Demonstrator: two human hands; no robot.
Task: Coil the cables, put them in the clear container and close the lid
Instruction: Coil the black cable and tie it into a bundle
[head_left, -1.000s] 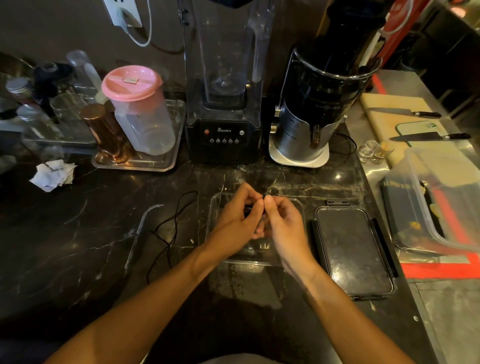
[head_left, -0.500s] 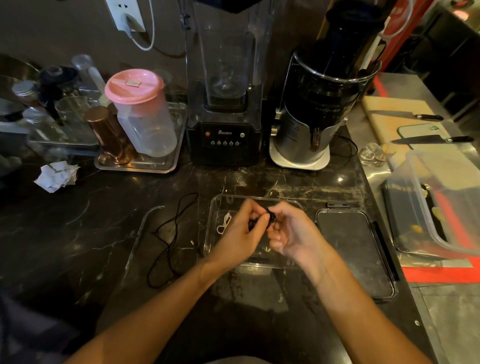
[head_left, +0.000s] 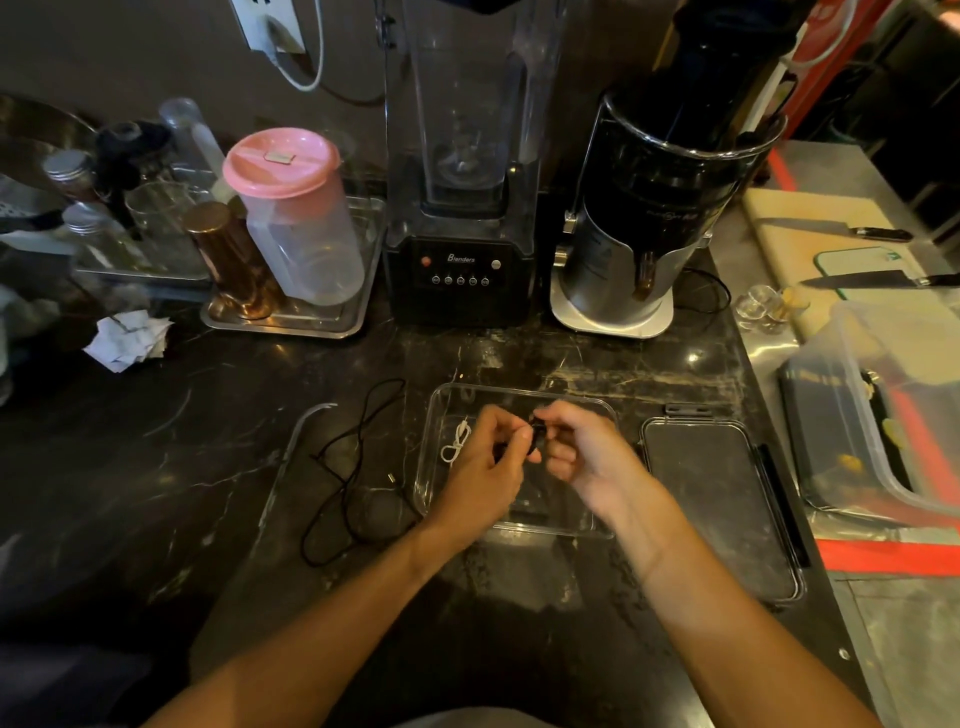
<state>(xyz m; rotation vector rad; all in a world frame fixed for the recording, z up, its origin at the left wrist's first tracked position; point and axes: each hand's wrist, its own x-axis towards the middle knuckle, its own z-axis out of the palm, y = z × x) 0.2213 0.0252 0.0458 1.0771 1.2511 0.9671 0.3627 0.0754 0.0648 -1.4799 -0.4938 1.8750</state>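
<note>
Both hands hover over the clear container (head_left: 519, 400), which sits open on the dark marble counter (head_left: 208, 467) in front of the blender (head_left: 460, 260). The left hand (head_left: 485, 478) and right hand (head_left: 584, 457) meet above the container's middle, each pinching a small bundle of black cable (head_left: 535, 434) between thumb and curled fingertips. Compared with half a second ago, the hands sit in nearly the same place and the grip looks unchanged; a second ago they were raised a little higher, fingertips pressed together. A coiled white cable (head_left: 456, 441) lies inside the container near its left wall, uncovered as it was half a second ago, whereas a second ago the left hand hid it. Another black cable (head_left: 353, 467) stays loose and uncoiled on the counter just left of the container, its loops unchanged. The lid (head_left: 717, 504) lies flat to the right of the container, just beside it, where it lay before. How much of the pinched cable is wound cannot be told.
</note>
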